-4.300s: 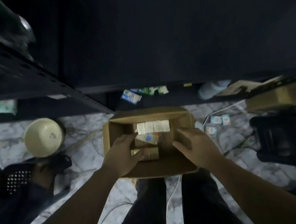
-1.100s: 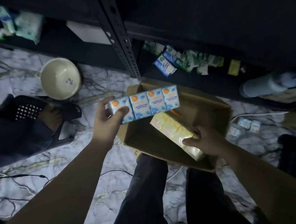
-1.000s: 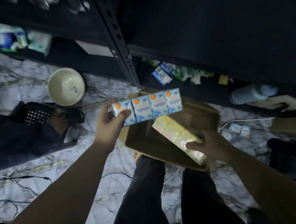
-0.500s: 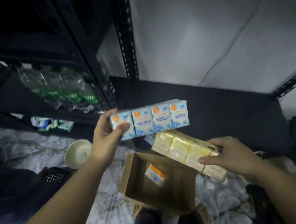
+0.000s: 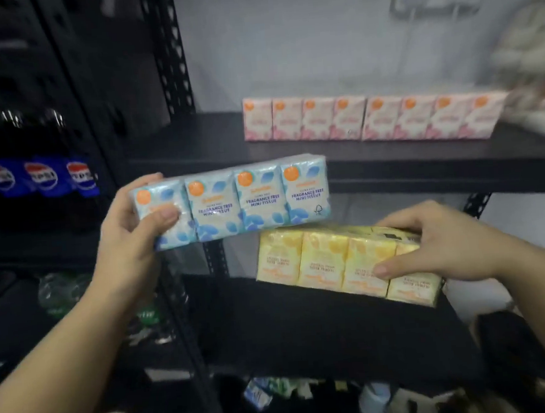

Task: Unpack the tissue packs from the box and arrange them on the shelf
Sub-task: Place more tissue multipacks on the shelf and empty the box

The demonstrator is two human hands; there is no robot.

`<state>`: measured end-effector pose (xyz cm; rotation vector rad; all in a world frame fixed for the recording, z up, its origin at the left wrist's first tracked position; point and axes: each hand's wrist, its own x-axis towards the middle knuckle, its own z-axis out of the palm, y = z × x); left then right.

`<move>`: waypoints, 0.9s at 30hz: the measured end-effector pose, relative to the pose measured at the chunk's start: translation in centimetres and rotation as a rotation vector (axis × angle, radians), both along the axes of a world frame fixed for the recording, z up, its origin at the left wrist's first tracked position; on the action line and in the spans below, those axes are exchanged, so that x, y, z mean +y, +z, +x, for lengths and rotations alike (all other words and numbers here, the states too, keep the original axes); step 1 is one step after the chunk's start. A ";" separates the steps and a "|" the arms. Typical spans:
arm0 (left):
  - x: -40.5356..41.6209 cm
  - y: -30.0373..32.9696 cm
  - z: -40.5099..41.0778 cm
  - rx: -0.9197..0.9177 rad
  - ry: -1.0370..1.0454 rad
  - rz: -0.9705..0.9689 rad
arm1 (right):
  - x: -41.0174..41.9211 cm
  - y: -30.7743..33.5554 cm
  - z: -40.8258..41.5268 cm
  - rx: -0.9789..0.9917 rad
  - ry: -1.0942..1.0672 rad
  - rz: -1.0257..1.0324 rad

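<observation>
You have lifted both tissue packs up from the box to the shelf since a moment ago. Your left hand (image 5: 128,235) grips the left end of the blue tissue pack (image 5: 232,200), thumb on the front and fingers curled behind it. Your right hand (image 5: 441,243) holds the right end of the yellow tissue pack (image 5: 330,263), fingers over the top and thumb on the front. The blue pack is up in the air, just above the yellow one. On the black shelf (image 5: 390,162), far back, stands a row of pink tissue packs (image 5: 371,121). Dark cola bottles (image 5: 40,180) are on the left.
</observation>
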<state>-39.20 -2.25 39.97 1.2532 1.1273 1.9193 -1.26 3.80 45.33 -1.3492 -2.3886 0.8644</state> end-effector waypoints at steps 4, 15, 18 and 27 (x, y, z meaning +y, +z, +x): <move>1.4 5.9 0.7 0.045 -0.026 0.125 | 0.0 5.3 1.7 0.053 0.007 0.145; 10.1 12.0 1.2 0.074 -0.064 0.090 | 2.0 11.2 7.9 0.139 -0.100 0.302; 11.7 10.5 1.2 0.191 -0.062 -0.007 | 2.7 10.7 9.4 0.110 -0.146 0.307; 12.7 9.5 0.1 0.622 0.033 -0.209 | 3.9 9.2 10.1 0.184 -0.187 0.250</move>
